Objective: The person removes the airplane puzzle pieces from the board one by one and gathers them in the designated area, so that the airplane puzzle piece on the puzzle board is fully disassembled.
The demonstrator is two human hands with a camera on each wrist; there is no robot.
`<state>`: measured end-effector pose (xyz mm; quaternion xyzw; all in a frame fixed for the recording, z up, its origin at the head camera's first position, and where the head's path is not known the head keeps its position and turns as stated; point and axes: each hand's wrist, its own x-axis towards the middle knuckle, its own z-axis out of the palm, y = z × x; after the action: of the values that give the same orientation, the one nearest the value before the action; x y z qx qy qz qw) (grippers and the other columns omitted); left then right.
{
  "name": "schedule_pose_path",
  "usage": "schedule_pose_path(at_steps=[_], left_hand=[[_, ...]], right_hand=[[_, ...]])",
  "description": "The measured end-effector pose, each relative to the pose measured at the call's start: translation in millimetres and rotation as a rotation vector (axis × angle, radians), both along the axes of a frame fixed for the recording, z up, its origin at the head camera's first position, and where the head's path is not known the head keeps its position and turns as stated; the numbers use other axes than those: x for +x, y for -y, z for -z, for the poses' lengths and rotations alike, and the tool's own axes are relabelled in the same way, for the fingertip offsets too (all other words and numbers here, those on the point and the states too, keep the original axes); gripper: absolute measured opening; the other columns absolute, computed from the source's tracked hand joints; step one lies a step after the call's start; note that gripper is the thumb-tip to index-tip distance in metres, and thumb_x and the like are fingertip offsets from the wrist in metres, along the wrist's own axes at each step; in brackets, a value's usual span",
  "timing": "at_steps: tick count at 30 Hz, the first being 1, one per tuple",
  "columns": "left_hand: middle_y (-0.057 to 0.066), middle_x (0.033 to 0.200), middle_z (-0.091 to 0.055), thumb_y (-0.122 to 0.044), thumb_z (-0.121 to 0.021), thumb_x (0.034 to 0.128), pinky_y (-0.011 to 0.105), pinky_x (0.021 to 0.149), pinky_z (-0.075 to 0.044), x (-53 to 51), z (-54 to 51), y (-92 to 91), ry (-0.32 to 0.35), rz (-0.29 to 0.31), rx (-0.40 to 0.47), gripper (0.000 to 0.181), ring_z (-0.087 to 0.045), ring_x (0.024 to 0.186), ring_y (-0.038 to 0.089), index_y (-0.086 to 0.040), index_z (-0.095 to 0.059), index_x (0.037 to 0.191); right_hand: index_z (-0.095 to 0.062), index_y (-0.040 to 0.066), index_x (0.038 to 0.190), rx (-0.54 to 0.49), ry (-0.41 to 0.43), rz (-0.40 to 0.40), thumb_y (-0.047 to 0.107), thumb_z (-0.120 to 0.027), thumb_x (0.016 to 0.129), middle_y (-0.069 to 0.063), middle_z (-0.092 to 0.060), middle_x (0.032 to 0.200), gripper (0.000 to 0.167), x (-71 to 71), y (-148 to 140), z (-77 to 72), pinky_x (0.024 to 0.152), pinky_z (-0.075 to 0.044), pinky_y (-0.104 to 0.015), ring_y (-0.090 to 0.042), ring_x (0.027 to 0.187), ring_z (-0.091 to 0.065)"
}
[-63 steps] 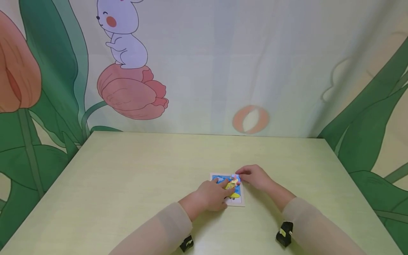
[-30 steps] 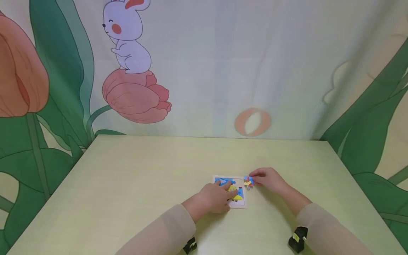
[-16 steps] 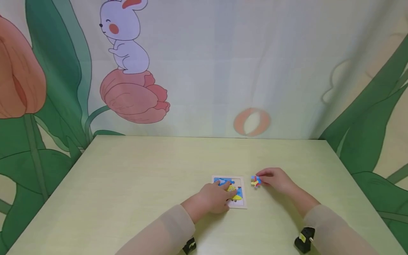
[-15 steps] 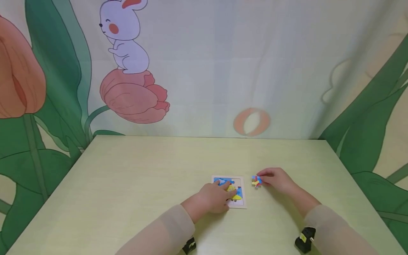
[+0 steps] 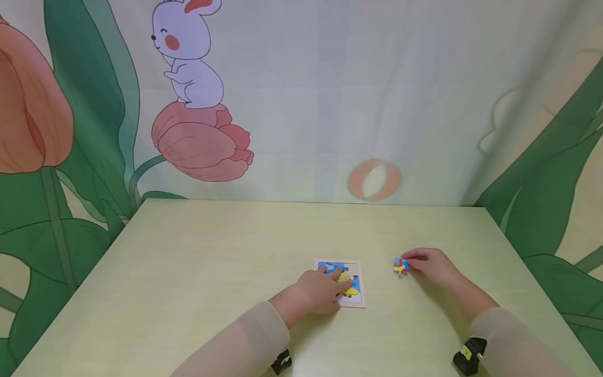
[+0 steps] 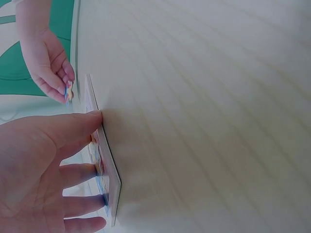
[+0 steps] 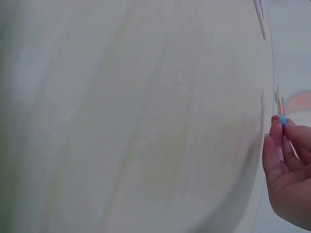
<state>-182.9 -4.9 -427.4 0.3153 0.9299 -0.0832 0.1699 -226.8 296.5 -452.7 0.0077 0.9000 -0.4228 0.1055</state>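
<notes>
Near the middle of the table a small framed jigsaw puzzle (image 5: 356, 299) lies flat, its picture blue, white and yellow. My left hand (image 5: 316, 291) rests on it with fingers spread and extended; the left wrist view shows the thumb (image 6: 80, 127) at the frame's near edge. Bare backing shows at the upper right corner of the puzzle. To the right of the frame, my right hand (image 5: 433, 266) pinches a blue, red and yellow puzzle piece (image 5: 400, 267) between thumb and fingertips. Edge-on in the right wrist view, that piece (image 7: 281, 108) appears held above the tabletop.
The pale wooden table (image 5: 212, 262) extends around both hands. Behind it hangs a curtain (image 5: 292, 104) printed with a rabbit, tulips and leaves. Black wrist cameras sit under the left cuff (image 5: 281, 362) and right cuff (image 5: 470, 356).
The puzzle piece has come out of the frame's upper right corner in my right hand and travelled rightward, away from the frame. My left hand has stayed on the puzzle.
</notes>
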Motion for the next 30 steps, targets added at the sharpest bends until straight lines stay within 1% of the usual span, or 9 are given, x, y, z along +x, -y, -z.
schedule_pose_path(at_steps=[8, 15, 20, 25, 30], left_hand=[[-0.003, 0.171, -0.033, -0.042, -0.057, 0.1084, 0.038, 0.113, -0.045, -1.3, 0.4, 1.4, 0.007, -0.011, 0.003, 0.058, -0.037, 0.154, 0.027, -0.040, -0.041, 0.164], [-0.003, 0.171, -0.033, -0.042, -0.056, 0.1090, 0.039, 0.112, -0.046, -2.2, 3.0, 0.9, 0.007, 0.005, 0.011, 0.057, -0.038, 0.154, 0.028, -0.040, -0.041, 0.164], [-0.003, 0.171, -0.033, -0.042, -0.055, 0.1091, 0.038, 0.112, -0.046, -1.8, 3.7, 1.0, 0.002, 0.006, 0.010, 0.057, -0.038, 0.154, 0.028, -0.040, -0.041, 0.164], [-0.003, 0.171, -0.033, -0.042, -0.057, 0.1085, 0.039, 0.113, -0.046, -1.4, 2.9, 1.3, 0.003, 0.002, 0.011, 0.057, -0.038, 0.153, 0.028, -0.040, -0.042, 0.164], [-0.004, 0.171, -0.034, -0.041, -0.057, 0.1078, 0.038, 0.112, -0.046, -2.9, 1.8, -0.5, 0.001, 0.003, 0.006, 0.058, -0.039, 0.153, 0.027, -0.040, -0.042, 0.164]], right_hand=[[-0.066, -0.016, 0.122, -0.001, -0.016, 0.004, 0.000, -0.062, 0.105, -0.032, -0.066, 0.123, 0.024, 0.8, -14, -1.8, 0.077, -0.058, -0.022, -0.024, 0.097, -0.066], [-0.065, -0.017, 0.124, 0.022, -0.013, 0.003, 0.000, -0.059, 0.106, -0.035, -0.064, 0.126, 0.025, 3.9, -33, -2.8, 0.078, -0.058, -0.021, -0.031, 0.103, -0.066], [-0.064, -0.017, 0.126, 0.047, -0.006, 0.017, 0.000, -0.058, 0.107, -0.035, -0.063, 0.128, 0.026, 4.7, -46, -2.7, 0.076, -0.055, -0.018, -0.031, 0.103, -0.065], [-0.063, -0.019, 0.124, 0.072, -0.035, 0.012, -0.001, -0.057, 0.107, -0.035, -0.064, 0.123, 0.025, 3.5, -58, -1.6, 0.073, -0.054, -0.017, -0.028, 0.098, -0.065], [-0.064, -0.019, 0.121, 0.118, -0.060, 0.001, -0.001, -0.058, 0.106, -0.036, -0.064, 0.120, 0.024, 2.2, -70, -2.1, 0.072, -0.053, -0.020, -0.033, 0.099, -0.063]])
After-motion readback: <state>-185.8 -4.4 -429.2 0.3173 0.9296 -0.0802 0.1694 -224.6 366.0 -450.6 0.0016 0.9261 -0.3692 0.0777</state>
